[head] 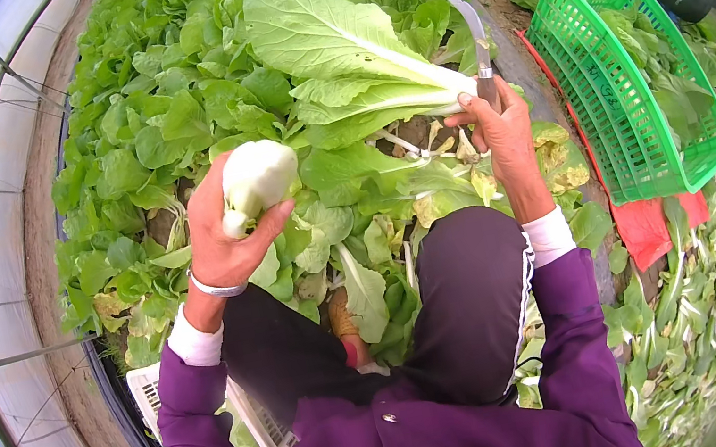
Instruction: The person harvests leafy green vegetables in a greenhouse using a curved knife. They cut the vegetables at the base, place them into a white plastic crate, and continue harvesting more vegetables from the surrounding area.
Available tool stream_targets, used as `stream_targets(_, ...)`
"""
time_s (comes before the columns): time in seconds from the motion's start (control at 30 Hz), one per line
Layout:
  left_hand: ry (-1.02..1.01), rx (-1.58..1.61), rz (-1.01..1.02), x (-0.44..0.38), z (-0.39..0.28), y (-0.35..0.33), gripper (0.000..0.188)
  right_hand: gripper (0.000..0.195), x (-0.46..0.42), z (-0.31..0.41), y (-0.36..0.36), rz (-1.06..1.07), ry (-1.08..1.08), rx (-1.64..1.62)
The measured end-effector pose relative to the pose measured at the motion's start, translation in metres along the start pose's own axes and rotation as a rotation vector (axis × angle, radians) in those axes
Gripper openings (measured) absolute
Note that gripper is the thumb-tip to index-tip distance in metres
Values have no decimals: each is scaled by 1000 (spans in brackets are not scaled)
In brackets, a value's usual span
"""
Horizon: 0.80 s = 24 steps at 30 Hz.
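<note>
My left hand (223, 233) grips a leafy green with a thick pale base (259, 172), the base turned up toward me. In my right hand (491, 121) is the wooden handle of a curved sickle knife (479, 40), its blade pointing up and away. The same hand's thumb and fingers pinch the base of large, loose cabbage-like leaves (362, 43), which spread out to the left over the crop. Between my hands, green and yellowed leaves (426, 201) lie low near my knees.
Dense leafy plants (166, 113) grow ahead and to the left. A green plastic crate (623, 98) holding greens stands at right by a red sheet (644, 237). Cut leaves (710, 305) litter the ground at lower right. A white plastic crate (263, 420) is beneath me; plastic greenhouse film (0, 272) borders the left.
</note>
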State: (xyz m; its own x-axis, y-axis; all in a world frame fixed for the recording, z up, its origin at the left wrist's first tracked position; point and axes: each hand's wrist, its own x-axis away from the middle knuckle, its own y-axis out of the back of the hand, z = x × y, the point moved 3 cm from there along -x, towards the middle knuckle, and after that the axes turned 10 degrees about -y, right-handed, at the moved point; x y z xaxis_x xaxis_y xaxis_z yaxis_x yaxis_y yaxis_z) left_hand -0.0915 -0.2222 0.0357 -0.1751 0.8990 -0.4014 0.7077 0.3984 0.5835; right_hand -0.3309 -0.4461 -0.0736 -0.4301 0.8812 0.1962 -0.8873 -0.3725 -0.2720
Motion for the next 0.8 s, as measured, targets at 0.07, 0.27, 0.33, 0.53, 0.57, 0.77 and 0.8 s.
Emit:
stream_targets(0.07, 113, 453, -199, 7, -12, 12, 49, 31, 5, 23, -12, 91, -29, -56)
stream_targets(0.27, -350, -421, 3, 22, -44, 7, 35, 28, 38, 87, -65, 238, -76, 33)
stream_targets(0.33, -430, -626, -23, 22, -58, -16, 31, 29, 54, 95, -84, 252, -110, 80)
stream_targets(0.53, -453, -848, -226, 25, -42, -16, 23, 26, 102, 90, -123, 386, -125, 98)
stream_targets(0.57, -491, -855, -230, 28, -35, -13, 23, 26, 107, 88, -126, 416, -120, 120)
stream_targets(0.77, -637, -984, -171, 50, -30, 8, 16, 45, 113, 79, -125, 443, 59, 534)
stream_targets(0.8, -684, -1024, -147, 52, -33, 12, 14, 51, 115, 82, -129, 421, 87, 521)
